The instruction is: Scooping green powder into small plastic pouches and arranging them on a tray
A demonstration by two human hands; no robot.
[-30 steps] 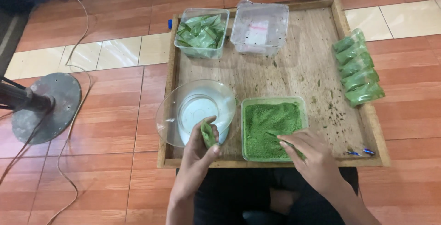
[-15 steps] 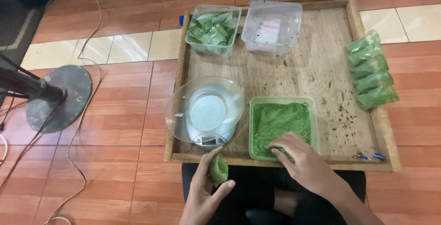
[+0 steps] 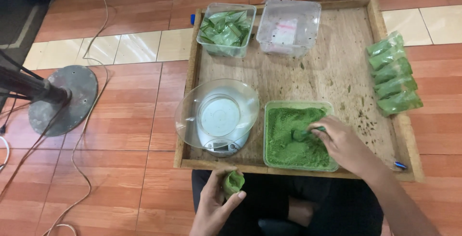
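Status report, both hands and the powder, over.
Left hand holds open pouch below tray. Right hand digs scoop into powder. Nothing between them.

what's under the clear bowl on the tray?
A white kitchen scale sits under the clear bowl; its round platform shows through the glass and its front edge with a small display sticks out below. The scale's underside and the tray beneath it are covered.

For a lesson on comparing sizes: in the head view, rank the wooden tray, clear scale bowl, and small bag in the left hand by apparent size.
1. Wooden tray
2. Clear scale bowl
3. Small bag, though nearness to the camera enlarges it
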